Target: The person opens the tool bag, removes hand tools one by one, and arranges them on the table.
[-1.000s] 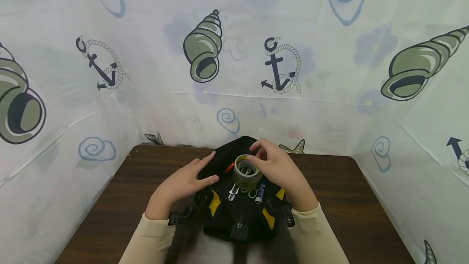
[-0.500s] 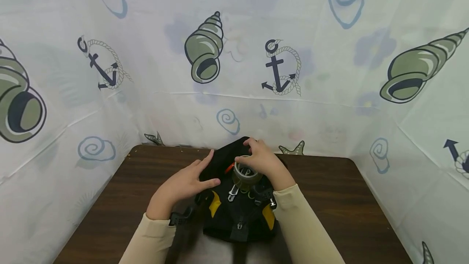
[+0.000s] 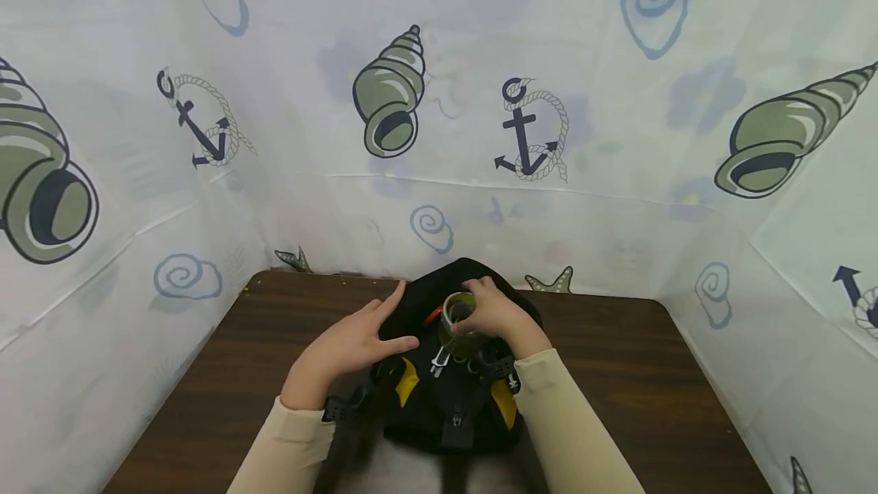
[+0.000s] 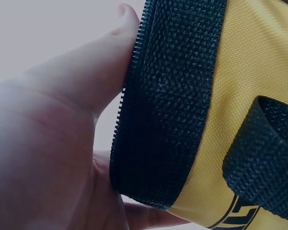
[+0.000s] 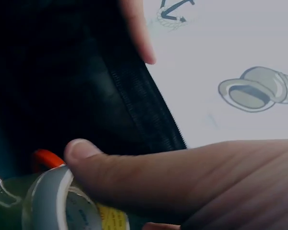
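A black bag [image 3: 425, 418] with yellow patches stands unzipped on the table. Inside its mouth sits a roll of clear tape [image 3: 449, 341]. My left hand [image 3: 350, 349] is at the bag's left side, thumb and straight fingers spread; its wrist view shows the hand against the zipper edge [image 4: 122, 110]. My right hand [image 3: 504, 315] is over the roll, thumb across its opening; in the right wrist view the thumb [image 5: 110, 177] lies at the roll's rim, and a fingertip [image 5: 146, 52] is apart at the bag's edge. A metal cutter [image 3: 440, 361] lies before the roll.
An orange piece [image 3: 434, 315] shows left of the roll. Green rings [image 3: 474, 365], like scissor handles, show below it. The dark wooden table [image 3: 604, 372] extends around the bag, with patterned cloth [image 3: 480, 235] behind and at both sides.
My right hand has moved left and over the tape roll, its thumb now across the opening; its forearm hides the blue marker. The left hand has stayed at the bag's side.
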Motion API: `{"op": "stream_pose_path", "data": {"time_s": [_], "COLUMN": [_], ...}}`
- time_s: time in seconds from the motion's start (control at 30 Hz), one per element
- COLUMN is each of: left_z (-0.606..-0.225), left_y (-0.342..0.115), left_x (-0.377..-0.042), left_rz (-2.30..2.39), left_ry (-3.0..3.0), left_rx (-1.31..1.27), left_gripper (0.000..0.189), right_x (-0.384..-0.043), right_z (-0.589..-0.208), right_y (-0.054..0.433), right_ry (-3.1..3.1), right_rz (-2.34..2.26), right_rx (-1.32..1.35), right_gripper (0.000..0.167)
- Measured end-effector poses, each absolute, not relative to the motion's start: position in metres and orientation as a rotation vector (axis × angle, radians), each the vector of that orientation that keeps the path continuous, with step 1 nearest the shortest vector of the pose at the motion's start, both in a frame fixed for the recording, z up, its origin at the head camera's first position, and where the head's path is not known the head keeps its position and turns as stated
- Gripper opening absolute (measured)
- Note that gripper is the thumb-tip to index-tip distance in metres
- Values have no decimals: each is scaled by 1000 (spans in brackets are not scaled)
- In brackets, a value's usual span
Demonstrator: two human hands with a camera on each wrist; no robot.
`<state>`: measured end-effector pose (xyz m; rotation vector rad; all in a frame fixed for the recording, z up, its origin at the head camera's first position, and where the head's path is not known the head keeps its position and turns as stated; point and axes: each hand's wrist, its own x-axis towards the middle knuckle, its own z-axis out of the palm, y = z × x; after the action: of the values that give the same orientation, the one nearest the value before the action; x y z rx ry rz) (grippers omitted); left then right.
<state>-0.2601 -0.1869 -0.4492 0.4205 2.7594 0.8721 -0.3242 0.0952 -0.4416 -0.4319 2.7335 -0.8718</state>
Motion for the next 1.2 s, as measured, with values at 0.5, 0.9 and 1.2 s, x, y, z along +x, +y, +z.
{"op": "stream_pose_path", "data": {"time_s": [0.5,0.9,1.2], "left_z": [-451,-450,-452], "left_y": [-186,-185,-186], "left_x": [-260,-260,-260], "left_rz": [872,894,881], "left_ry": [2759,2756,2759], "left_rx": [431,449,422], "left_gripper": [105,105,105], "right_x": [-328,-330,-322], "right_z": [-460,-462,-453], "right_y": [96,97,98], "right_ry": [2731,2754,2819], "right_rz": [-818,-859,-892], "right_rx": [-439,-413,-485], "right_gripper": [89,92,87]}}
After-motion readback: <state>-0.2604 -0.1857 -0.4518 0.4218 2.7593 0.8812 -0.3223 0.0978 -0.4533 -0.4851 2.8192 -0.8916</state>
